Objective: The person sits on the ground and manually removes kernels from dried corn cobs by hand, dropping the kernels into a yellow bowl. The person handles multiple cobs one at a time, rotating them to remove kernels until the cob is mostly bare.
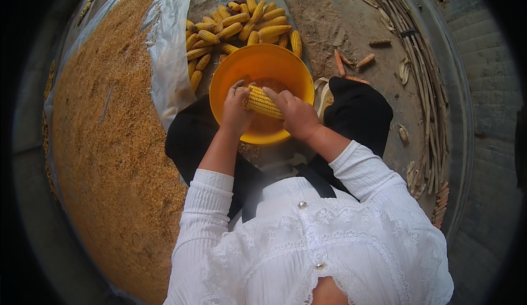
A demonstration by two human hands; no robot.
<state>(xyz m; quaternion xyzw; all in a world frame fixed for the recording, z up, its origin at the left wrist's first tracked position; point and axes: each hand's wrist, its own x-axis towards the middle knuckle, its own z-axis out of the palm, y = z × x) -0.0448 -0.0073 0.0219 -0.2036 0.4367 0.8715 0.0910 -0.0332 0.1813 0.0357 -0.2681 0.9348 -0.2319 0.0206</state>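
A yellow ear of corn (263, 102) is held between both hands over an orange-yellow plastic basin (263, 58). My left hand (238, 107) grips its left end, fingers curled around it. At the right end, my right hand (297, 112) holds the ear, with a finger laid along the top of the kernels. Rows of kernels cover the part of the ear that shows; its underside and both ends are partly hidden by my hands. The basin stands between my knees, and reddish-brown material, too blurred to name surely, lies at its bottom.
Beyond the basin lies a heap of corn ears (243, 25). Loose corn kernels (119, 140) cover a broad area on the left, edged by a white plastic sheet (175, 50). On the right are bare corncobs (365, 60), husks (404, 69) and a long bundle of sticks (426, 99).
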